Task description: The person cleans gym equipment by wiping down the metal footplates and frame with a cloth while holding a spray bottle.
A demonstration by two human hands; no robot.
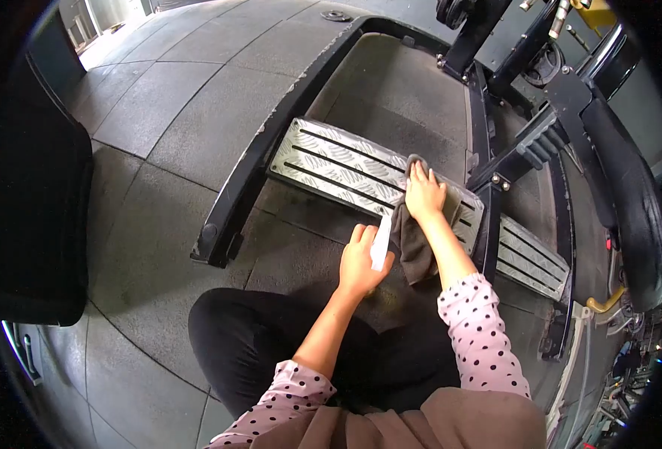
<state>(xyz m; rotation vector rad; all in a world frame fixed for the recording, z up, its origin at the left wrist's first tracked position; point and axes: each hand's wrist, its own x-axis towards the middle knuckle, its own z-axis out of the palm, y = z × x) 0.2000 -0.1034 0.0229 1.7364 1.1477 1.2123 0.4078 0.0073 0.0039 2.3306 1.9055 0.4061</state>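
Observation:
My right hand [425,193] presses a grey-brown cloth [415,251] onto a silver diamond-tread footplate [338,166] with black grip strips. The cloth bunches under my fingers and drapes over the plate's near edge. Closer to my knees, my left hand [362,262] is wrapped round a spray bottle, whose white spray head [381,243] points toward the plate. The bottle's body is mostly hidden behind my hand.
A black metal frame [267,138] surrounds the footplate. A second treaded plate [531,258] lies to the right, beside a black padded machine part [630,194]. Another black pad [35,194] stands at left. Grey rubber tiles [159,224] cover the floor.

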